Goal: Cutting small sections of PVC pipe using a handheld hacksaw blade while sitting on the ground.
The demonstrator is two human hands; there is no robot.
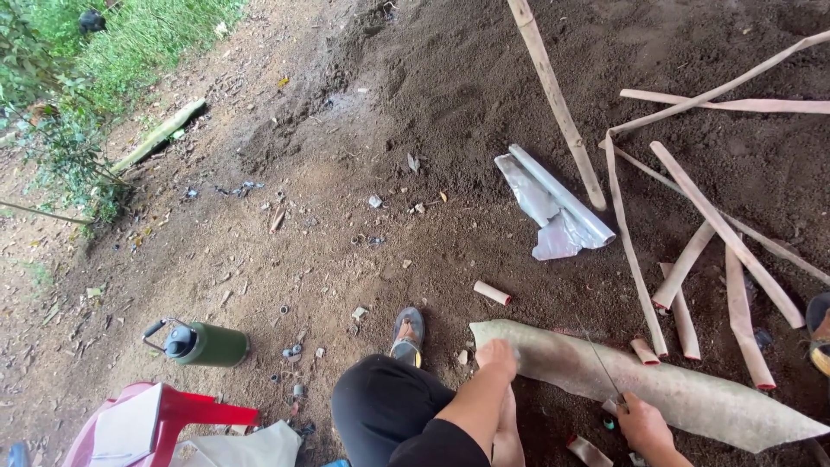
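A long pale grey-green plant sheath (pixel 692 393) lies on the dirt in front of me. My left hand (pixel 497 355) grips its left end from above. At the sheath's near edge, my right hand (pixel 644 428) is closed on the handle of a thin-bladed knife (pixel 599 363). The blade points up and away across the sheath. My bent knee in black trousers (pixel 380 406) and my sandalled foot (pixel 406 333) are just left of the sheath.
Several pale strips with reddish ends (pixel 735 251) lie scattered on the right, beside a bamboo pole (pixel 558 104) and a silvery foil roll (pixel 558 203). A short cut piece (pixel 491 292) lies nearby. A green flask (pixel 203 343) and red plastic seat (pixel 186 406) are at lower left. Another person's foot (pixel 818 333) shows at the right edge.
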